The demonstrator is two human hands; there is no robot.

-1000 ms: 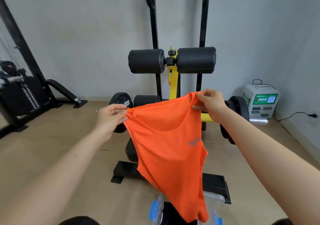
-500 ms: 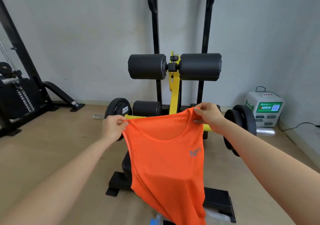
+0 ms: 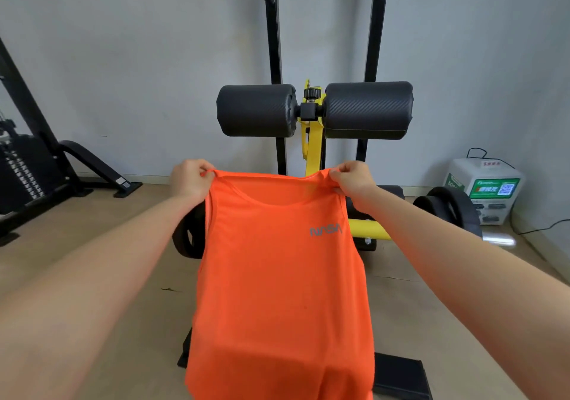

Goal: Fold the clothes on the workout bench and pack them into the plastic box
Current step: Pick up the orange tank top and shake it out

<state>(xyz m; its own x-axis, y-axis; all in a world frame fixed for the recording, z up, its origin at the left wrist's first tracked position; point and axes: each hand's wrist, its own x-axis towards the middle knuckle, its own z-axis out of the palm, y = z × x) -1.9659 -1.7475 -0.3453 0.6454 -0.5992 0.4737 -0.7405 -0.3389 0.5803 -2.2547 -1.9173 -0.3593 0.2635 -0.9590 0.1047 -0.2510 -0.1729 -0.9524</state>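
- And up it goes: the orange tank top (image 3: 283, 276) hangs in mid-air at centre view, right in front of the workout bench (image 3: 314, 150), covering most of the bench's lower part
- Left hand (image 3: 189, 179) has its fingers curled round the left shoulder strap, pinching the fabric; right hand (image 3: 351, 179) grips the right strap the same way; both arms reach well forward
- Top edge is pulled nearly level between the two hands; the scooped neckline dips below it; both side edges hang free; the hem runs off the bottom of the view, so I cannot tell where it ends
- Open wooden floor (image 3: 108, 245) on the left, between the top and the weight-stack machine (image 3: 24, 168); on the right a weight plate (image 3: 447, 208) stands near the right forearm, with a white unit (image 3: 484, 187) at the wall beyond it; the bench's black base foot (image 3: 401, 375) shows just beside the lower right edge of the fabric
- Foam rollers (image 3: 257, 110) sit above the hands, apart from the cloth
- Long axis runs vertical: straps up, hem down; the grey NASA print (image 3: 326, 230) on the right of the chest reads upright and the right way round, so the printed face is towards the person
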